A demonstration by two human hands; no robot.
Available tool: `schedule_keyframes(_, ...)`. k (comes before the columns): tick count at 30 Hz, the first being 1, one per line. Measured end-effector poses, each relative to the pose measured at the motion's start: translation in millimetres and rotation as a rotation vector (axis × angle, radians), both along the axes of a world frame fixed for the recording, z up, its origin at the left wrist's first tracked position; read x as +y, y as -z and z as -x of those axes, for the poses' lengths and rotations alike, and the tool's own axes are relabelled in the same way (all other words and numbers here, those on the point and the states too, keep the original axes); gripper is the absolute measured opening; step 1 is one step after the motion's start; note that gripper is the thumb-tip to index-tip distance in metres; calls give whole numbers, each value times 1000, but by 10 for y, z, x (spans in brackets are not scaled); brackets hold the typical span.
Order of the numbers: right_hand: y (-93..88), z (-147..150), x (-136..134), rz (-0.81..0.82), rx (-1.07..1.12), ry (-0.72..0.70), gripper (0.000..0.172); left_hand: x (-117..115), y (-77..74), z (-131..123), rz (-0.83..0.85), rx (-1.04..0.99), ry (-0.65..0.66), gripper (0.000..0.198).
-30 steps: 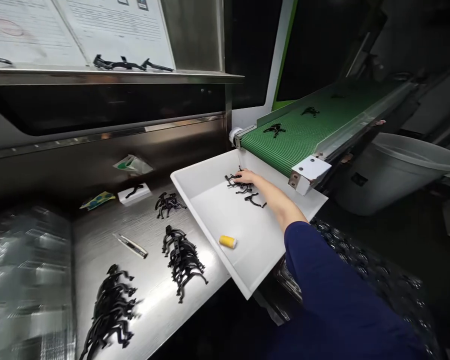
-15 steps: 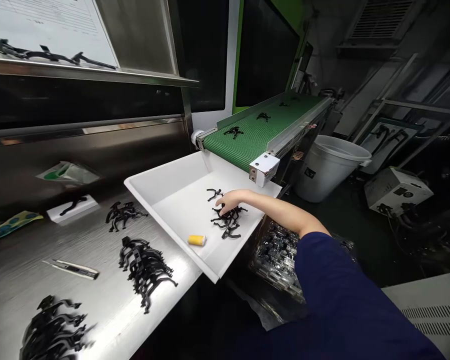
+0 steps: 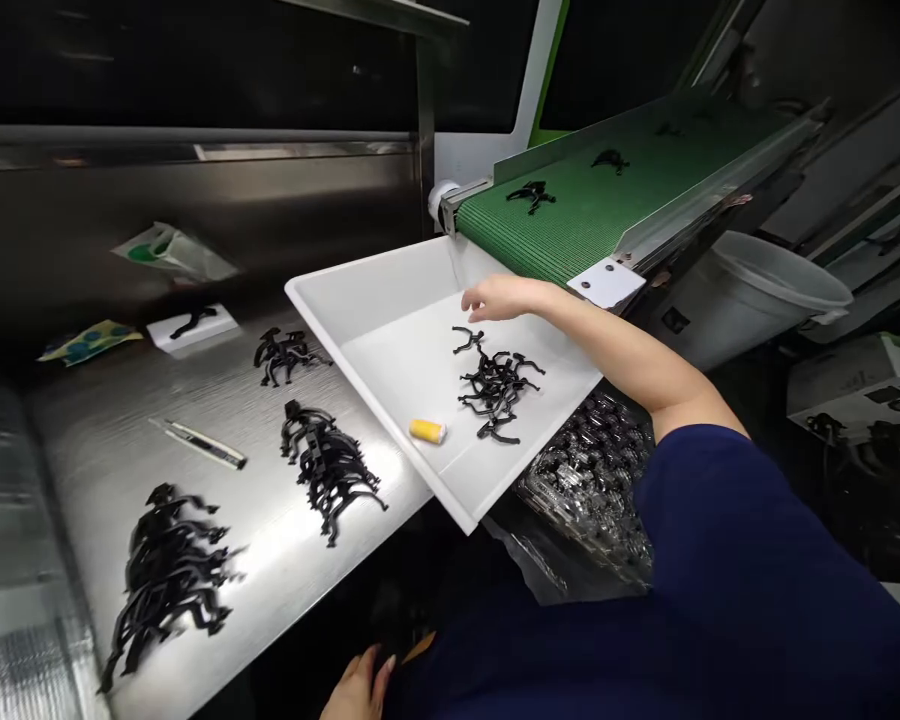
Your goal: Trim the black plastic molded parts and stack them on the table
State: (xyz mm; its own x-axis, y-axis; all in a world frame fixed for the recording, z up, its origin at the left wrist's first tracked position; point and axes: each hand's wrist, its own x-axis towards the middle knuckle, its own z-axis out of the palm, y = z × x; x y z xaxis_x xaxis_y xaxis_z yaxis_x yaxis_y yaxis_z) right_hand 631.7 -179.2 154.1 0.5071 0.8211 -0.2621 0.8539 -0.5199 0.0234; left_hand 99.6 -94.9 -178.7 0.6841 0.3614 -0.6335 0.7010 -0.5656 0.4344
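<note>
My right hand [image 3: 495, 297] hovers palm down over the white tray [image 3: 322, 300], fingers loose and a little apart, pinching nothing and touching nothing that I can see. Just below it, on the tray floor, lies the heap of black parts [image 3: 496, 385]: thin, glossy plastic pieces with curved arms and hooked ends, tangled over one another. A single part [image 3: 467, 340] lies just clear of the heap on the side nearer the hand. My left hand [image 3: 360, 688] shows only at the bottom edge, below the front of the worktop [image 3: 270, 570]. Its fingers lie together, and I cannot tell whether it grips anything. A small yellow cylinder [image 3: 427, 431] rests in the tray near the heap. The green conveyor belt [image 3: 592, 215] ends at the tray's far corner and carries more black pieces of the same kind [image 3: 531, 193]. Beneath the tray's near corner sit clear plastic packs [image 3: 592, 480] filled with dark parts. On the steel worktop to the left are three further piles [image 3: 330, 470] of the same parts, a slim cutter [image 3: 199, 443], a white card [image 3: 193, 328] with one part on it, and a yellow and blue packet [image 3: 90, 340] whose print is too small for me to read. A white bucket [image 3: 765, 290] stands beyond the belt.
</note>
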Motion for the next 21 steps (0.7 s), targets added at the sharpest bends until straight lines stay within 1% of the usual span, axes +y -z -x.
schedule_keyframes(2, 276, 43, 73, 61, 63, -12, 49, -46, 11, 99, -4, -33, 6, 57)
schedule_keyframes(3, 382, 77, 82, 77, 87, -26, 51, -59, -4, 140, -10, -32, 2, 59)
schedule_keyframes(5, 519, 143, 51, 91, 124, -59, 51, -83, -80, 206, -24, -8, -4, 58)
schedule_keyframes(7, 570, 191, -29, 105, 145, -88, 46, -113, -214, 254, -39, 32, -4, 56)
schedule_keyframes(9, 581, 203, -135, 105, 126, -104, 36, -149, -391, 284, -44, 67, -2, 54)
schedule_keyframes(10, 587, 189, -192, 97, 96, -104, 31, -163, -488, 291, -30, 76, -3, 53)
schedule_keyframes(13, 651, 84, -369, 32, -67, -70, 23, -175, -786, 285, 21, 33, -27, 51)
schedule_keyframes(15, 721, 24, -477, -54, -149, -53, 23, -162, -985, 255, 77, -76, -31, 47)
schedule_keyframes(17, 776, 32, -558, -80, -162, -31, 32, -142, -1177, 196, 128, -237, -8, 43)
schedule_keyframes(19, 788, 116, -600, -49, -153, 2, 40, -119, -1349, 110, 125, -390, 25, 41)
schedule_keyframes(21, 743, 240, -599, -16, -158, 41, 36, -97, -1482, 16, 78, -514, 62, 39)
